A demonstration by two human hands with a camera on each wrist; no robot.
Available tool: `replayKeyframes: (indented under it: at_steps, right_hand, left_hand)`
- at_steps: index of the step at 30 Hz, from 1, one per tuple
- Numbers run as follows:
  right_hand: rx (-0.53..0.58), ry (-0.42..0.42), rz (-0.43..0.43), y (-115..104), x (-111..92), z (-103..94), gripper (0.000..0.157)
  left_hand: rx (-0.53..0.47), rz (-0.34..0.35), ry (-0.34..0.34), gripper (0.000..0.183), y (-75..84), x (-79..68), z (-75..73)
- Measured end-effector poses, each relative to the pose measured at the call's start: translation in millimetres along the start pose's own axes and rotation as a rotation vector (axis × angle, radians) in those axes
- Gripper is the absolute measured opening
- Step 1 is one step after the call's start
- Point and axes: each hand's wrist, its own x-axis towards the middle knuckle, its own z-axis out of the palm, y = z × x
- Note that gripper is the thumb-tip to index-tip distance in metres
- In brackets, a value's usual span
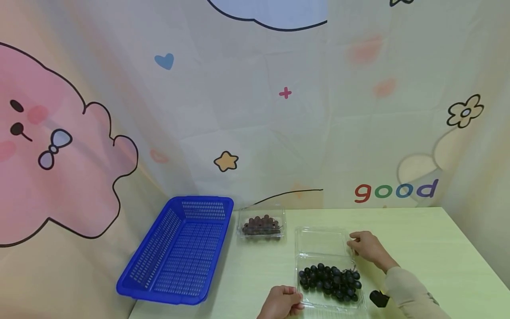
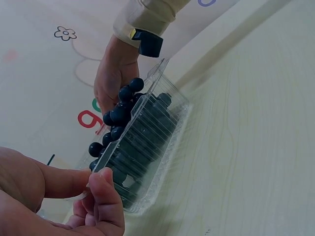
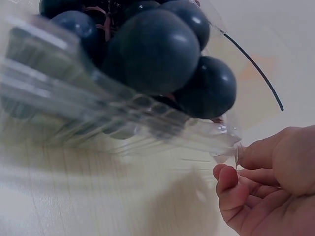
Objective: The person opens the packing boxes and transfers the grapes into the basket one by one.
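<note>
A clear plastic box stands unfolded near the table's front, its hinged lid laid back on the far side. Dark grapes fill the box and rise above its rim in the left wrist view. My left hand pinches the rim at the near left corner between thumb and fingers. At the lid's right edge is my right hand; in the right wrist view, its thumb and fingers pinch the clear plastic edge.
A blue slotted basket sits at the table's left. Between it and the lid, toward the back, stands another clear box with reddish grapes. A printed curtain hangs behind the pale table.
</note>
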Motion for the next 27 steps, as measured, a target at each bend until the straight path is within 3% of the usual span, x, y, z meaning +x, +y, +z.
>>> replayKeyframes:
  at_steps: [3,8,12,14,27]
  right_hand:
    - [0.042,-0.011,0.033,-1,-1,-0.5,0.036]
    - [0.071,-0.009,0.056,-3,-3,-2.2,0.016]
    - [0.061,-0.009,0.074,-6,-5,-3.4,0.042]
    - [0.057,-0.01,0.076,-7,-7,-4.2,0.045]
    - [0.043,0.019,0.102,-13,-17,-13.3,0.045]
  left_hand:
    - [-0.011,-0.006,-0.005,0.007,-0.1,-0.4,0.0]
    - [-0.015,-0.002,-0.008,0.007,-0.7,-0.2,0.2]
    - [-0.007,-0.005,-0.004,0.008,-1.2,-0.2,0.1]
    - [-0.007,-0.009,-0.005,0.007,-1.4,0.0,0.0]
    - [0.002,0.008,-0.005,0.007,0.5,-0.7,-0.3]
